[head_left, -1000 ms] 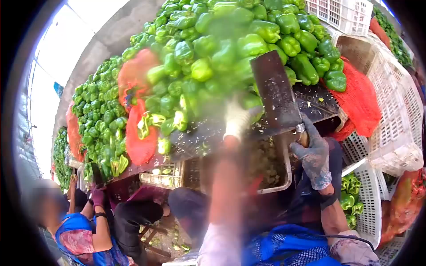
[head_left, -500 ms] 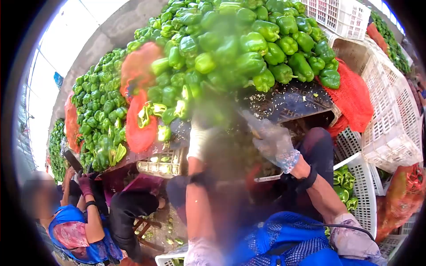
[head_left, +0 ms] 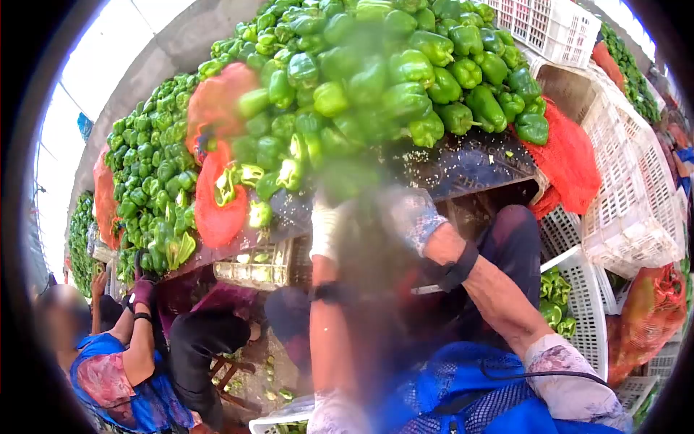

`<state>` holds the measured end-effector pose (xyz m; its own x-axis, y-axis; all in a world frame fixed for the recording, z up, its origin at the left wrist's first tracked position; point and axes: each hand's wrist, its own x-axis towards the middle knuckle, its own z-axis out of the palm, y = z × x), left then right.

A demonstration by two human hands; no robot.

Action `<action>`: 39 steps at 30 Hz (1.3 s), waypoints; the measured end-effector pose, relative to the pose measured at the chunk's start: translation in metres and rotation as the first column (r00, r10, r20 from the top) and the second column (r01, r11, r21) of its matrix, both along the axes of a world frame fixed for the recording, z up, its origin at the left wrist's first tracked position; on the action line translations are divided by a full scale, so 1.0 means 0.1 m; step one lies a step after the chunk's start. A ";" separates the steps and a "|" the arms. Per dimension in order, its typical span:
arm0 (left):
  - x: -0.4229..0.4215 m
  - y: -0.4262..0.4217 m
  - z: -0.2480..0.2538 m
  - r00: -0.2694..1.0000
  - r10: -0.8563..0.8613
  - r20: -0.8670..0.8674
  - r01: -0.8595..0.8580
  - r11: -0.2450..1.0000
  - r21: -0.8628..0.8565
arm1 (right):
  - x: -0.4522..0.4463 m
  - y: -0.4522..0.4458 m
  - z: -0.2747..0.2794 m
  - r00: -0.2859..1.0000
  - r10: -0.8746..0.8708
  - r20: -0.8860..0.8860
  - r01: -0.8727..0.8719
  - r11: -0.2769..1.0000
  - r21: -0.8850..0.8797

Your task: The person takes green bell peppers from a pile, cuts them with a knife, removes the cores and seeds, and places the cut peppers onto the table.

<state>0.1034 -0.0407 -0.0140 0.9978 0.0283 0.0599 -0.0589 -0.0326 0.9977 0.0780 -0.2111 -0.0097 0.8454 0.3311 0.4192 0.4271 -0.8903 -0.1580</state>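
My left hand (head_left: 327,226), in a white glove, is at the near edge of a dark board (head_left: 477,165) strewn with pale seeds. My right hand (head_left: 413,215), in a white glove with a patterned cuff, has come in close beside it. A smeared patch across the middle of the view hides the fingers of both hands. A blurred green shape (head_left: 350,177) shows between and just beyond them; whether either hand grips it is unclear. Behind rises a large heap of green bell peppers (head_left: 442,85). Several split peppers (head_left: 289,173) lie left of my left hand.
Red net bags (head_left: 220,210) lie among the peppers, and another red net (head_left: 567,159) hangs at right. White plastic crates (head_left: 632,188) stack on the right; one crate (head_left: 589,311) holds peppers. A low crate (head_left: 249,271) sits below the board. A co-worker (head_left: 119,369) sits at left.
My right hand has moved left and inward, close to my left hand; its fingers were partly visible before. The co-worker's hands have shifted, and the view has moved slightly.
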 end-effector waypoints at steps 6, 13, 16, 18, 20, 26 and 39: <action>-0.10 -0.16 0.26 0.993 0.007 -0.115 -0.037 0.965 -0.258 | -0.30 -0.51 0.50 0.975 0.166 0.151 -0.219 0.851 0.477; 0.45 0.01 -0.47 0.996 0.074 0.043 -0.065 0.983 -0.172 | -0.49 -0.36 0.30 0.977 -0.096 -0.191 0.124 0.982 0.141; 0.38 0.10 -0.50 0.960 0.253 0.122 -0.209 0.933 -0.294 | -0.49 -0.13 0.40 0.989 0.007 -0.146 0.026 0.974 0.226; 0.20 0.15 -0.02 0.914 0.400 0.065 -0.318 0.807 -0.497 | -0.35 0.15 0.42 0.995 0.092 -0.039 -0.085 0.985 0.148; 0.12 0.26 0.45 0.844 0.536 -0.012 -0.434 0.669 -0.604 | -0.20 0.50 0.47 0.983 0.149 0.104 -0.149 0.989 -0.009; 0.80 1.43 0.33 0.591 0.684 0.427 -0.685 0.705 -0.182 | 0.23 0.79 0.55 0.965 0.149 0.214 -0.171 0.982 0.086; 1.13 2.03 -0.17 0.521 0.511 0.684 -0.805 0.026 0.593 | 0.31 0.13 0.16 0.990 -0.057 -0.126 0.115 0.844 0.523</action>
<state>0.2167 0.1623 -0.0307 0.5141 0.4587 0.7247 0.2800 -0.8884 0.3637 0.1086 -0.1981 0.0062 0.9075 0.0080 0.4199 0.3082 -0.6918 -0.6530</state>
